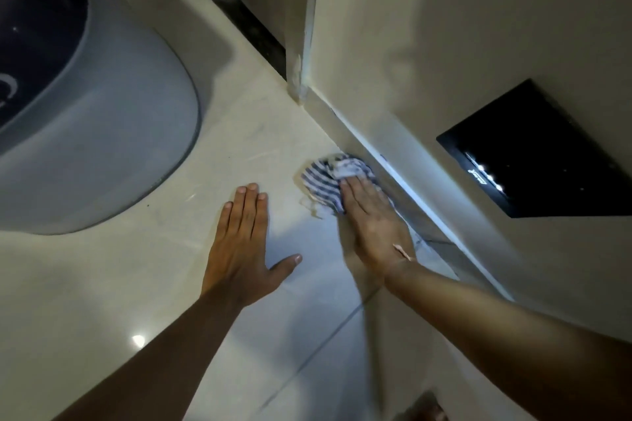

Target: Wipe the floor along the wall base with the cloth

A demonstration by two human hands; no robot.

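Both forearms bare, no sleeves in shot. No rings, watch or gloves on left hand (239,243). Right hand (376,225) has small pale strip stuck near wrist, plaster maybe, can't tell.

A large rounded grey plastic appliance with a dark navy top (102,133) fills the view from nine to eleven o'clock. At three o'clock sits a black rectangular glossy panel (533,150), small lights glinting on it.
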